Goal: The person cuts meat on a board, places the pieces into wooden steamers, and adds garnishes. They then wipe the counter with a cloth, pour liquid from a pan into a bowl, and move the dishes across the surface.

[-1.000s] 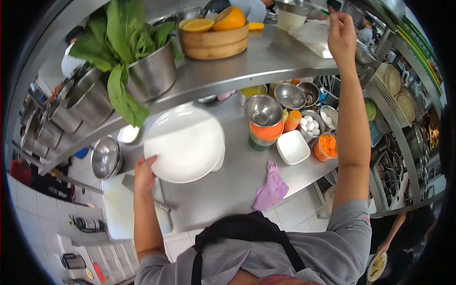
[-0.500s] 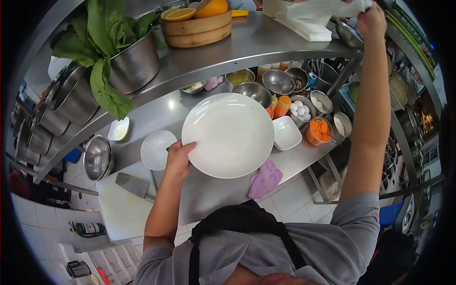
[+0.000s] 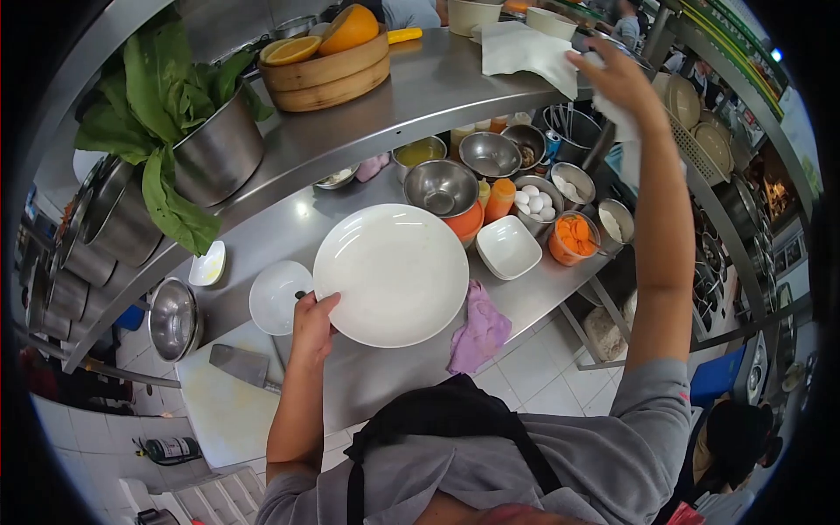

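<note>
A large round white plate (image 3: 391, 276) is held at its left rim by my left hand (image 3: 313, 325), thumb on top, above the steel counter. Up at the shelf on the right, my right hand (image 3: 621, 83) has white paper (image 3: 615, 115) hanging from it, with the fingers bent. Close to its fingertips, more white paper (image 3: 525, 57) lies on the steel shelf and over its edge. Below the plate's right side is a purple cloth (image 3: 479, 331). A white square bowl (image 3: 509, 248) stands to the right of the plate, and a white round bowl (image 3: 280, 297) to the left.
A cleaver (image 3: 239, 364) lies on a cutting board (image 3: 206, 404). Beyond the plate are steel bowls (image 3: 441, 188), eggs (image 3: 535, 202) and a tub of orange slices (image 3: 573, 238). The raised shelf (image 3: 350, 122) carries a leafy pot (image 3: 220, 153) and a wooden steamer (image 3: 325, 79). People are partly visible behind.
My right hand has come down and to the left from the upper right corner, with white paper. The plate in my left hand is lower and further left in the view, which has also shifted.
</note>
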Available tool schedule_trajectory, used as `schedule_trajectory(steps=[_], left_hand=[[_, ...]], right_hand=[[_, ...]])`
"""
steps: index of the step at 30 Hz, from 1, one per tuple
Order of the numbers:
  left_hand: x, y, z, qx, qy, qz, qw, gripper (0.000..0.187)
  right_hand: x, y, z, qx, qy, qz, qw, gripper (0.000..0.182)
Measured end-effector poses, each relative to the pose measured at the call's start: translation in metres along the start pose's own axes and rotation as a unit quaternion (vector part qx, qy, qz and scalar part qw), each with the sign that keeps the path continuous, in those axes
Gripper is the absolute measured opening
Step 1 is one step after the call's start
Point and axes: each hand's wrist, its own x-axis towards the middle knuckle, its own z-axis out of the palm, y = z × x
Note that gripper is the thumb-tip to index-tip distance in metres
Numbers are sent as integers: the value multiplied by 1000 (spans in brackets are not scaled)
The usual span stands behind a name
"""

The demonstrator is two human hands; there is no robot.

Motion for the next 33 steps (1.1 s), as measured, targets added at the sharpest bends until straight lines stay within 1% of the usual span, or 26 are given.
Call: schedule_trajectory(steps=[3,4,5,6,8,9,10,12,13,14,16,17,18,20,21,22,24,25,26,27,28,29,30,31,32,33], left_hand=[[-4,-4,2,-5,10,5,1000,34],[-5,-4,2,-14,14,11,1000,34],[-7,-5,0,-15,16,14,1000,34],[-9,-6,-3,-22,11,10,1000,35],[-12,-7,-7,-32,8,9,999,36],[-15,-7,-9,-33,13,7,999,35],[-16,-7,-9,-34,18,5,999,34],[-17,-8,-8,-37,18,10,999,34],[-18,-9,-8,-37,16,15,999,35],[-19,-11,-8,-40,18,14,999,35],[-19,-12,-9,-43,21,14,999,34],[-17,-13,-11,-47,23,15,999,34],[-16,-15,-12,-46,20,14,999,33],[-17,-18,-12,-46,19,8,999,32],[-19,-15,-10,-43,13,7,999,33],[-19,-12,-9,-40,7,6,999,35],[-19,-12,-4,-37,15,4,999,35],[-19,-13,-3,-35,24,4,999,36],[-17,-15,-4,-35,34,-3,999,36],[-14,-19,-4,-37,23,5,999,35],[-11,-21,-2,-39,9,14,999,35],[-14,-17,4,-36,7,7,999,35],[-13,-18,10,-34,9,2,999,35],[-13,-18,16,-33,-1,-1,999,36],[-12,-18,22,-32,-12,-4,999,36],[-9,-23,28,-32,-18,-8,999,36]], right_hand=[[14,17,36,-81,-10,-5,997,69],[22,25,44,44,24,61,997,61],[31,32,47,169,56,125,976,54],[40,36,46,171,57,122,976,54],[57,41,42,317,29,117,941,43],[66,43,44,404,78,86,907,37],[78,46,42,405,77,83,907,37],[101,61,42,549,214,131,797,36],[103,60,48,526,271,158,790,26],[100,66,54,527,268,157,791,26],[97,92,70,333,119,215,910,20],[89,83,69,285,86,195,934,20],[85,75,68,285,82,191,936,20],[76,63,63,267,28,143,953,25],[73,59,57,240,-1,126,963,34],[70,56,50,240,-2,127,963,34],[55,33,33,86,116,42,989,45],[41,8,19,143,123,66,980,45],[21,-19,4,199,125,93,967,45],[2,-40,-6,339,69,90,934,42],[-18,-57,-10,470,14,87,878,39],[-41,-83,-2,563,38,104,819,34],[-59,-100,5,612,10,106,784,31],[-76,-109,12,661,-79,49,745,27],[-94,-126,32,692,-68,85,713,27],[-110,-138,53,755,-110,139,632,29]])
